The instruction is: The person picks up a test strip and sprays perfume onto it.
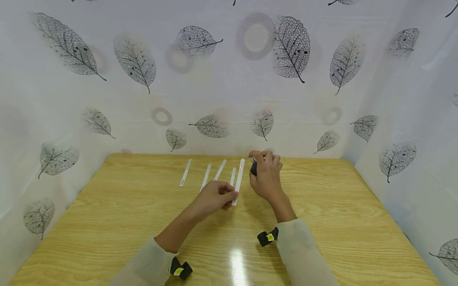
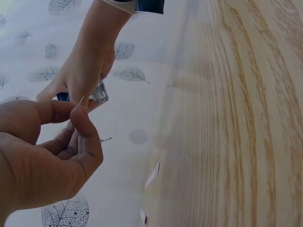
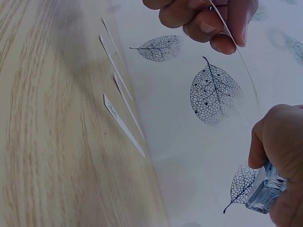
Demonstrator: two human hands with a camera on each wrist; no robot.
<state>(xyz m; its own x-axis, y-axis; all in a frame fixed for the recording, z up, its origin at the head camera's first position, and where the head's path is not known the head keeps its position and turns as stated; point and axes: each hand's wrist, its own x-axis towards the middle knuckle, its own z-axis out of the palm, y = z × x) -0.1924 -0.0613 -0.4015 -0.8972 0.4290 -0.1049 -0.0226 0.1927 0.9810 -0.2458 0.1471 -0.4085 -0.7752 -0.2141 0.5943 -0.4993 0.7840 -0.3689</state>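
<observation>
My left hand pinches the lower end of a white paper test strip between thumb and fingers. The strip stands up from the grip, tilted slightly right; the right wrist view shows it thin and bowed, nearly edge-on. Just right of it, my right hand grips a small perfume bottle with fingers curled round it. Clear faceted glass shows below that hand in the right wrist view, and a dark part shows in the head view. Its nozzle is hidden by the fingers.
Several white strips, one at the far left, lie spread on the wooden table beyond and left of my left hand. Small writing marks one strip's end. A leaf-patterned curtain hangs behind and along both sides.
</observation>
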